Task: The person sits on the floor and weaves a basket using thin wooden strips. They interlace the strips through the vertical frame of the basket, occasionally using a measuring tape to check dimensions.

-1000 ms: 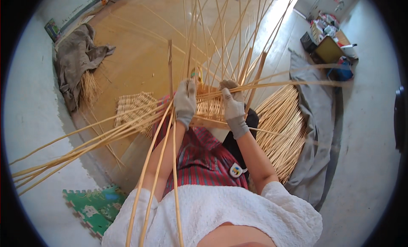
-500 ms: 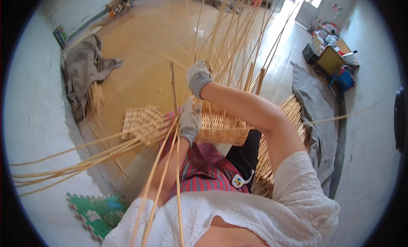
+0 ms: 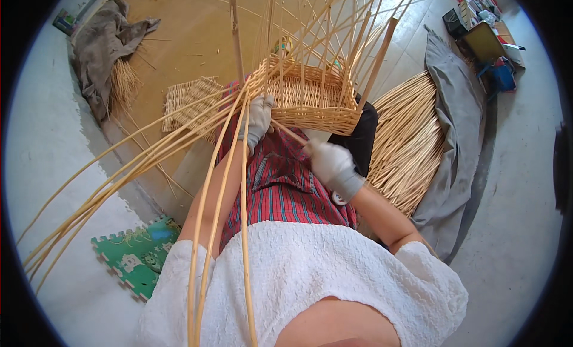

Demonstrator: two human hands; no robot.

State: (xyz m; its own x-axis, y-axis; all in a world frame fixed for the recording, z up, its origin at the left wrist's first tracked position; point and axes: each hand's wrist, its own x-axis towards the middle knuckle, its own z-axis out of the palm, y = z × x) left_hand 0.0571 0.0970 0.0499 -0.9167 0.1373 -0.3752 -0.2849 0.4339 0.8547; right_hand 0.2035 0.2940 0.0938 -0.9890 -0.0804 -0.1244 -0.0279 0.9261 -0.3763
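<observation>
Your gloved left hand (image 3: 258,119) grips the long willow rods (image 3: 179,145) w/ fingers closed, pressed against the near-left corner of the half-woven wicker basket (image 3: 310,99) on your lap. Your gloved right hand (image 3: 332,164) sits just below the basket's front edge, fingers curled shut on a single thin rod (image 3: 290,134) running up-left from the fingertips. Loose rod bundle (image 3: 409,144) lies right of that hand, on grey cloth (image 3: 456,138).
</observation>
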